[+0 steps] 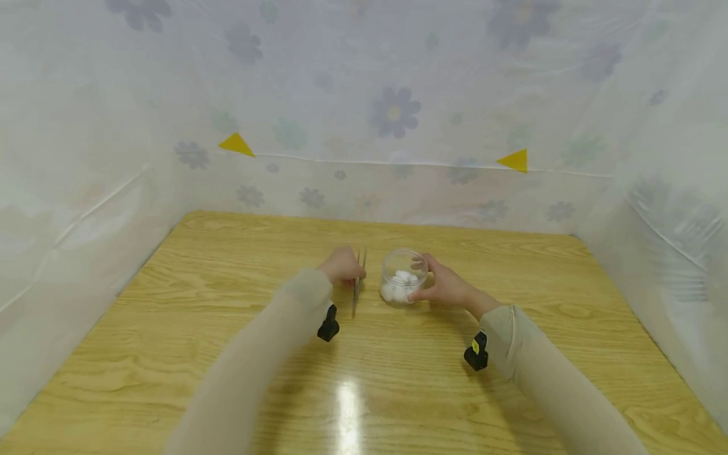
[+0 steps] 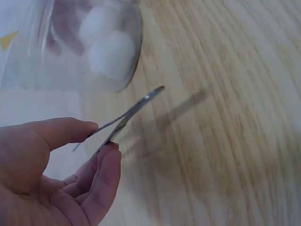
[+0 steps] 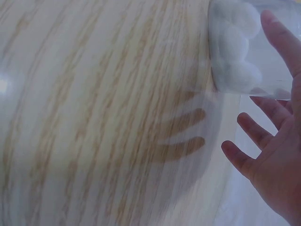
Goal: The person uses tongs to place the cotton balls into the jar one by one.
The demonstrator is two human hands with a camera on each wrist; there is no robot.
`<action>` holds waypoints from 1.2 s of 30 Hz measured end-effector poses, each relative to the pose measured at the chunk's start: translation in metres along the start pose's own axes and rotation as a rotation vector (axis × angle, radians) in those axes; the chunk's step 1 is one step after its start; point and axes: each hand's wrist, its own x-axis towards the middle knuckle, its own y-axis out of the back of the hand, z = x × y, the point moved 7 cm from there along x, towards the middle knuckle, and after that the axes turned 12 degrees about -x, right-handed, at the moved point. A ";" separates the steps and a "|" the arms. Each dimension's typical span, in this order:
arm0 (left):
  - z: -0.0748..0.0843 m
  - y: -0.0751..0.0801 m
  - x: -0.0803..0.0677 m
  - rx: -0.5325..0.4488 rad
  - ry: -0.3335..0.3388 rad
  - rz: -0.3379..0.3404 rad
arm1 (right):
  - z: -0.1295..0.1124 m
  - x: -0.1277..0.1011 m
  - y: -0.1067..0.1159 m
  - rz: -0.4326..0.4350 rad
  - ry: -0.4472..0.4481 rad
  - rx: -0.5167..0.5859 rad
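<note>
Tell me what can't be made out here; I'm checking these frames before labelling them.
- Cotton balls count: too small in head view, cropped in both wrist views.
- Tweezers tips: blurred in left wrist view, tiny in head view.
- Right hand grip on the jar: cut off by right wrist frame edge.

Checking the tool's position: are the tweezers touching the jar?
Apart. The left wrist view shows bare table between the tweezers tip and the jar.

The jar point(image 1: 404, 277) stands on the table point(image 1: 227, 303) with cotton balls point(image 1: 401, 284) in it, the tweezers point(image 1: 357, 284) just left of it.
</note>
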 end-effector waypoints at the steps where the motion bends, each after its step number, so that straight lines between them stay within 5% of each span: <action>1: 0.000 -0.002 0.000 0.009 0.010 -0.005 | 0.000 0.000 0.000 -0.001 0.000 0.002; 13: -0.016 -0.018 0.003 0.008 0.081 -0.025 | -0.001 -0.001 -0.003 0.002 -0.012 -0.004; 26: -0.021 -0.020 0.001 0.046 0.054 -0.015 | -0.004 0.001 -0.002 -0.001 -0.014 -0.022; 31: -0.022 -0.012 -0.003 0.126 -0.007 0.034 | -0.003 0.000 -0.001 -0.004 -0.045 -0.063; 36: -0.020 -0.001 -0.008 0.244 -0.151 0.136 | -0.002 -0.003 0.003 0.039 -0.050 -0.195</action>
